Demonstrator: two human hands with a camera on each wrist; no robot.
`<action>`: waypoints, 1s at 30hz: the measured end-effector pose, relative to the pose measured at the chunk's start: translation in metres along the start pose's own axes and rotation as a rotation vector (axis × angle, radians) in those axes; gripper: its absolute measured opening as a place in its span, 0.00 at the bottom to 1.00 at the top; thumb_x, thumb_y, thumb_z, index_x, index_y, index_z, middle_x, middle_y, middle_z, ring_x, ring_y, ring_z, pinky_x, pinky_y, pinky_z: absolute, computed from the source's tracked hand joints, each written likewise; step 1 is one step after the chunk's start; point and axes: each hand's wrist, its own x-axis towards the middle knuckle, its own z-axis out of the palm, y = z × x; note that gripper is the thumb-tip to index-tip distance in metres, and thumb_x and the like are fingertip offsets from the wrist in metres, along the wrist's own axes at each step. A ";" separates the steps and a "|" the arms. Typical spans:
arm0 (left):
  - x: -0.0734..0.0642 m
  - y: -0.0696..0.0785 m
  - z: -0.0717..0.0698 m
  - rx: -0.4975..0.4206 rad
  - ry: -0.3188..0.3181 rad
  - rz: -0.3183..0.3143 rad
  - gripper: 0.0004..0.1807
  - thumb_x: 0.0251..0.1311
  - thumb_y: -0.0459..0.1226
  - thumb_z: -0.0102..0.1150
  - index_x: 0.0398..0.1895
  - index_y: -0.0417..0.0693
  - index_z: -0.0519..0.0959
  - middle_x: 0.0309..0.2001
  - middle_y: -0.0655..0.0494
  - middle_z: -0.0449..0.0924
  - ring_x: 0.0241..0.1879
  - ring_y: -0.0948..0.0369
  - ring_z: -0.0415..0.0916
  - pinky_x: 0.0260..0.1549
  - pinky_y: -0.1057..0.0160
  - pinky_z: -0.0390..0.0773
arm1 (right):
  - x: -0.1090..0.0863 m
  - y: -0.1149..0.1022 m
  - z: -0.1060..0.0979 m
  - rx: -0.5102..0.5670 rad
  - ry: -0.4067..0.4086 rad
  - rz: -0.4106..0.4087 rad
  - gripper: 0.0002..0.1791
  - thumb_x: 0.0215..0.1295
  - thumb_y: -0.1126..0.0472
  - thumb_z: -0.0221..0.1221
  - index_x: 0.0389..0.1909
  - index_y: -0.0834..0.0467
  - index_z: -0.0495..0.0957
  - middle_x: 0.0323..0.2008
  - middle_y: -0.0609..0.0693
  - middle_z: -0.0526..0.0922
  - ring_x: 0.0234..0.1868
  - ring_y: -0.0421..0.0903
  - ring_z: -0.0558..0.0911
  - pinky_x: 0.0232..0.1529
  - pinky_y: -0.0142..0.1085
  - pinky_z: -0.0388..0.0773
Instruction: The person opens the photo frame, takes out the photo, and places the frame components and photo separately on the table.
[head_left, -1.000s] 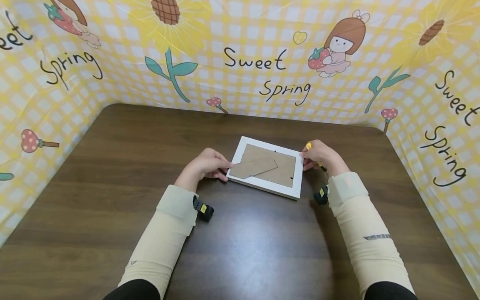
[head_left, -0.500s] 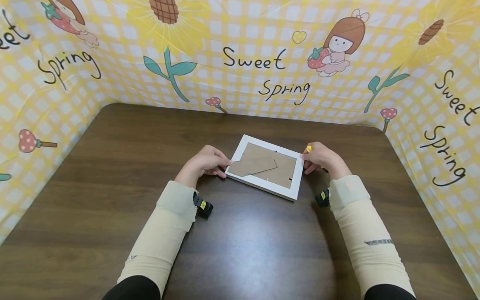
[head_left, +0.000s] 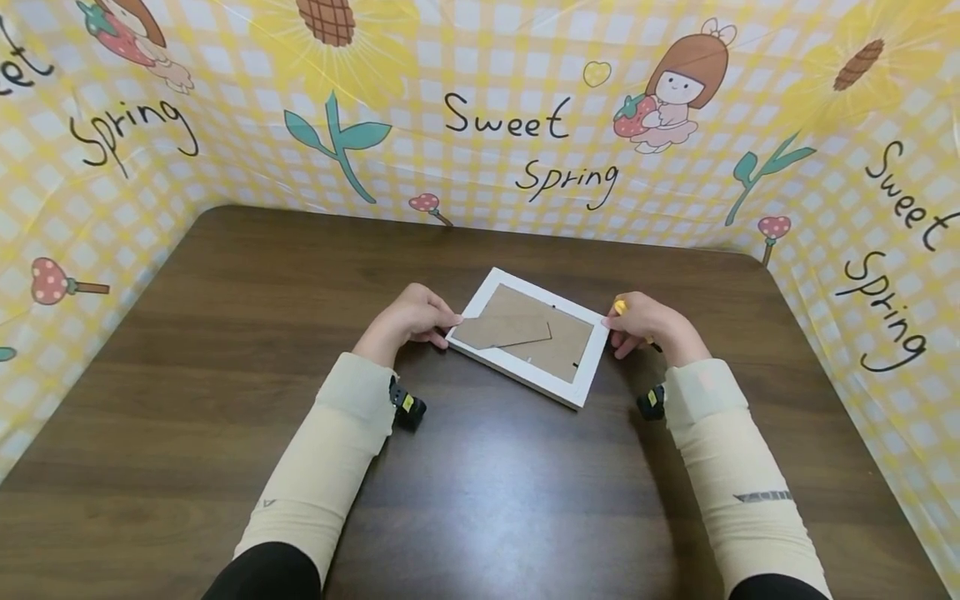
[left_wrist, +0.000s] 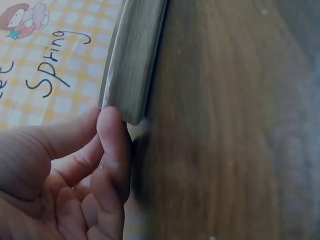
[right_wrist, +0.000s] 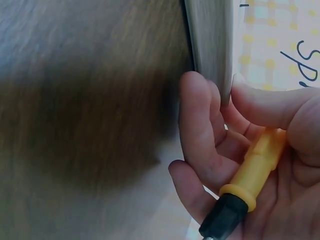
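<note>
A white picture frame [head_left: 589, 358] lies back up and slanted, held at its two ends. Its brown backing board [head_left: 566, 325] carries a folded stand flap [head_left: 506, 331]. My left hand [head_left: 411, 320] pinches the left end between thumb and fingers; the left wrist view shows the fingertips at a corner of the frame's side [left_wrist: 136, 60]. At the opposite end my right hand [head_left: 651, 323] pinches the edge the same way. Across that right palm lies a yellow-handled screwdriver [right_wrist: 256, 162] with a black collar, its metal shaft mostly out of view.
The dark brown wooden table [head_left: 480, 500] spreads around both arms. A yellow checked cloth [head_left: 480, 50] with printed flowers and lettering stands along its back and sides. Black wrist cameras [head_left: 408, 407] sit on both sleeves.
The frame has turned clockwise as seen from above, its near right corner swinging toward me and left. My left hand has moved slightly away, my right slightly nearer. Both grips stay.
</note>
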 end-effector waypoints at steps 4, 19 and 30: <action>0.001 0.004 0.000 0.019 0.014 -0.001 0.16 0.66 0.39 0.63 0.48 0.33 0.83 0.34 0.51 0.76 0.16 0.67 0.79 0.20 0.71 0.70 | -0.002 0.004 0.002 -0.021 -0.004 -0.015 0.11 0.77 0.61 0.50 0.46 0.67 0.68 0.23 0.49 0.80 0.23 0.40 0.87 0.25 0.33 0.68; 0.008 0.007 0.001 0.047 0.093 0.009 0.15 0.64 0.38 0.65 0.43 0.33 0.84 0.30 0.52 0.75 0.15 0.66 0.75 0.19 0.71 0.67 | -0.014 0.005 0.005 -0.090 -0.040 -0.131 0.09 0.75 0.66 0.51 0.35 0.69 0.68 0.25 0.57 0.76 0.22 0.45 0.83 0.35 0.42 0.85; 0.013 0.010 0.002 0.112 0.136 0.003 0.15 0.62 0.41 0.66 0.42 0.36 0.85 0.23 0.55 0.70 0.16 0.65 0.75 0.20 0.69 0.69 | -0.016 0.008 0.008 -0.112 -0.028 -0.176 0.09 0.74 0.67 0.51 0.34 0.69 0.69 0.24 0.59 0.78 0.23 0.46 0.83 0.35 0.43 0.85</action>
